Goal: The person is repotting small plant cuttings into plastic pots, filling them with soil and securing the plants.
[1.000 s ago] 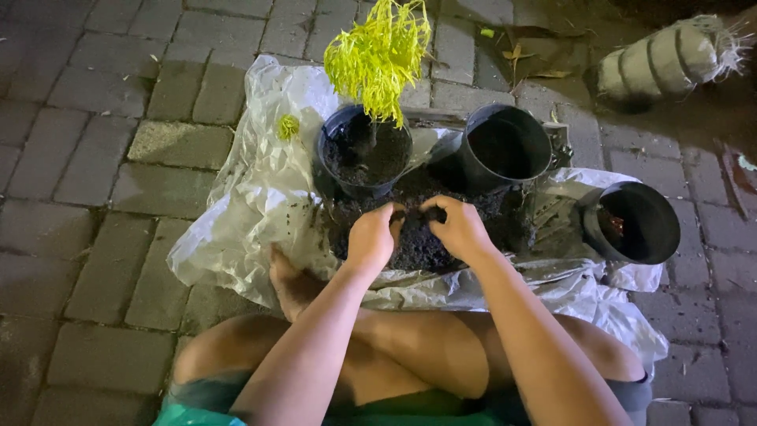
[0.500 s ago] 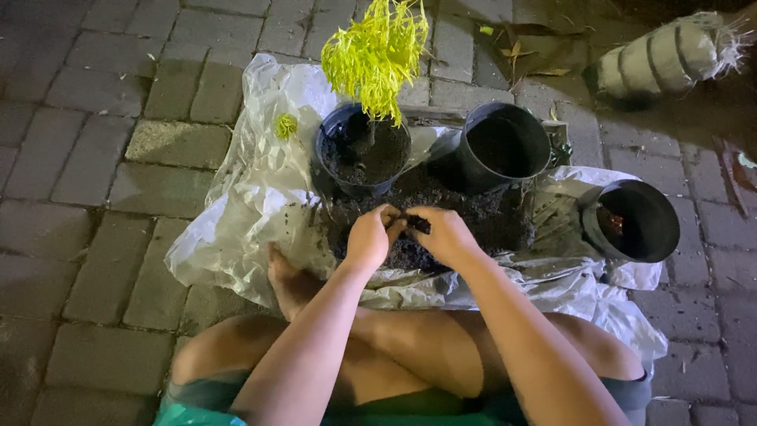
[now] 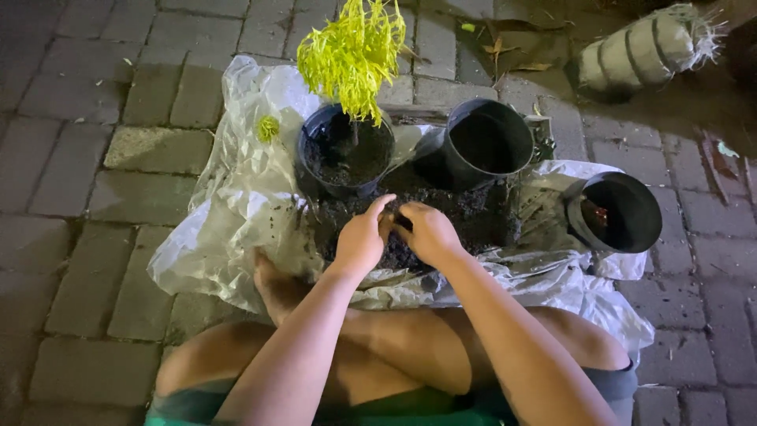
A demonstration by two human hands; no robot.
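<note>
A heap of dark soil [image 3: 465,214] lies on a crumpled clear plastic sheet [image 3: 244,197] spread over brick paving. My left hand [image 3: 361,237] and my right hand [image 3: 426,231] press together on the soil, fingers curled around a clump of it. Just beyond my hands stands a black pot [image 3: 344,151] with soil and a small yellow-green plant [image 3: 351,51]. An empty black pot [image 3: 487,142] sits to its right, tilted. A third black pot [image 3: 615,213] stands further right on the sheet.
My bare foot [image 3: 272,284] rests on the sheet's near edge, my legs folded below. A loose yellow-green sprig [image 3: 268,128] lies on the plastic at left. A stack of pots on its side [image 3: 646,49] lies at the far right, with dry leaves [image 3: 512,59] nearby.
My hands have drawn closer together over the soil, gathering a clump between them. The view has shifted slightly, so everything sits a little further left and up.
</note>
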